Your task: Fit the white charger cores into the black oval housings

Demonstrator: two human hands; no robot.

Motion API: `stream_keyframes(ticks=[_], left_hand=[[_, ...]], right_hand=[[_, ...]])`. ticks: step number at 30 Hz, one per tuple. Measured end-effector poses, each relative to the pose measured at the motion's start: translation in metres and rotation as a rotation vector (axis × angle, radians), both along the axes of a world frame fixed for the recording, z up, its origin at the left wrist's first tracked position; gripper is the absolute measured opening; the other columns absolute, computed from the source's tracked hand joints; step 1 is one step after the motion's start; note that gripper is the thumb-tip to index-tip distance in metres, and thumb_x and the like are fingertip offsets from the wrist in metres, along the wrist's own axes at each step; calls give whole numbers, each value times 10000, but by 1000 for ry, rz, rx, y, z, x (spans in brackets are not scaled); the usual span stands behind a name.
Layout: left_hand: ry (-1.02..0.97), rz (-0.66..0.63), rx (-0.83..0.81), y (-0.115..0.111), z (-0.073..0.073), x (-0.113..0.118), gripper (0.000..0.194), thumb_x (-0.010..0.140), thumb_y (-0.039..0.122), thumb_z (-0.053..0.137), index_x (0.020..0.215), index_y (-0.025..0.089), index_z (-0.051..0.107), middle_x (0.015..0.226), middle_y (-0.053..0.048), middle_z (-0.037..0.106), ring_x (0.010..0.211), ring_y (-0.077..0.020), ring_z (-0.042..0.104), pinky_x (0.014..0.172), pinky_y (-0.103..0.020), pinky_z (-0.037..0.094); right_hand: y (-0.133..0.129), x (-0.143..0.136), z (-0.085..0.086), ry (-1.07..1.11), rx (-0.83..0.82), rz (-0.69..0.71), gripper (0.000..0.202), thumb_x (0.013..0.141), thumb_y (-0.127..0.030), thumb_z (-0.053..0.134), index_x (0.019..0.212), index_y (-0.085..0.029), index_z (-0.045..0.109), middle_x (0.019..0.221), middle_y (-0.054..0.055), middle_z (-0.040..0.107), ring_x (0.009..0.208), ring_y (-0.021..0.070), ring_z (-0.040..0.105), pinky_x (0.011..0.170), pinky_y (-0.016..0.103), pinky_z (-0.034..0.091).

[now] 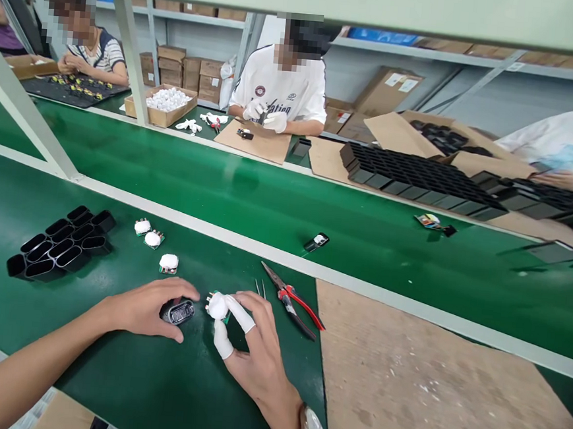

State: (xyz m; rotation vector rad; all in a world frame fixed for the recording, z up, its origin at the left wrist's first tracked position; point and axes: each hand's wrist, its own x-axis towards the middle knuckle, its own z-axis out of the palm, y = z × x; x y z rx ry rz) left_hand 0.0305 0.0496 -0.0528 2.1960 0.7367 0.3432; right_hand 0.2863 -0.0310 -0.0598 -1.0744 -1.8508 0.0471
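My left hand [153, 306] curves around a small black housing [181, 312] on the green table, its thumb and fingers spread at the two sides. To its right, my right hand [251, 344], with white covers on thumb and index finger, pinches a small circuit board with a white pad [218, 306]. Beyond my hands lie similar padded boards, one [168, 263] nearest and two [153, 238] farther back. A cluster of black oval sleeves [60, 244] stands at the left. Tweezers [260, 288] and red-handled pliers [293, 300] lie beyond my right hand.
A brown board [442, 385] covers the right of the table. Past a pale rail [215, 237], a green belt [247, 205] carries a black part [317, 242] and a wired board [431, 221]. People work opposite, beside black cases [418, 178]. A slanted post [27, 108] rises at left.
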Motion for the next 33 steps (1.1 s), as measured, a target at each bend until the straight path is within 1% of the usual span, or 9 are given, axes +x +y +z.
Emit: stream_keyframes(ticks=[2,3,5,7,11,14,22,27,33], left_hand=[[-5,-2,15,-1,-2,2,542,836,440,867,1286,261,624,1236,-74,695,1060,-247,699,922,-366,585],[-20,23,47,-2,-5,4,520,841,467,857,1253,247,627,1190,-71,700,1017,-237,706,881,-349,589],[-69,78,158,-6,-10,10,552,835,527,845,1231,222,609,1135,-77,691,931,-220,707,795,-322,591],[-123,106,311,-9,-15,15,573,829,556,841,1214,210,595,1079,-81,685,894,-220,701,759,-319,588],[-167,166,589,-12,-18,19,524,869,521,815,1208,204,575,1053,-95,674,895,-236,698,777,-345,593],[-141,165,688,-13,-17,19,467,913,494,774,1204,188,575,1049,-106,667,884,-241,689,785,-360,591],[-101,149,756,-15,-17,20,428,968,500,702,1204,165,578,1046,-119,655,879,-246,665,793,-379,582],[-115,147,735,-14,-18,20,447,969,525,695,1213,170,576,1050,-121,663,908,-253,671,824,-391,583],[-106,135,699,-12,-20,19,450,960,536,699,1213,180,588,1042,-121,671,898,-260,671,807,-397,583]], right_hand=[[-2,-1,1,34,-28,18,554,900,-6,665,1411,-182,545,1205,150,643,1173,293,616,941,512,597],[-4,-2,1,51,-33,33,561,899,-10,670,1417,-180,540,1209,151,645,1174,291,618,945,511,598],[-6,-5,2,71,-29,68,565,892,-19,685,1414,-175,537,1215,152,649,1182,292,621,952,512,601],[-8,-7,2,61,-19,93,553,887,-19,693,1396,-175,544,1211,151,656,1191,295,623,957,515,605],[-10,-11,4,-15,1,108,518,889,-12,688,1362,-174,554,1210,158,667,1200,306,622,951,525,616],[-11,-13,4,-64,22,105,506,889,-8,686,1355,-154,556,1205,171,673,1188,313,625,938,524,624],[-12,-15,2,-127,32,106,521,884,-7,689,1364,-152,548,1217,174,676,1186,331,629,925,532,630],[-12,-16,2,-130,27,112,485,894,-13,686,1342,-140,550,1217,188,671,1193,334,619,914,534,629],[-13,-15,0,-130,-19,124,487,921,-39,666,1364,-193,537,1242,166,664,1205,323,619,923,538,623]])
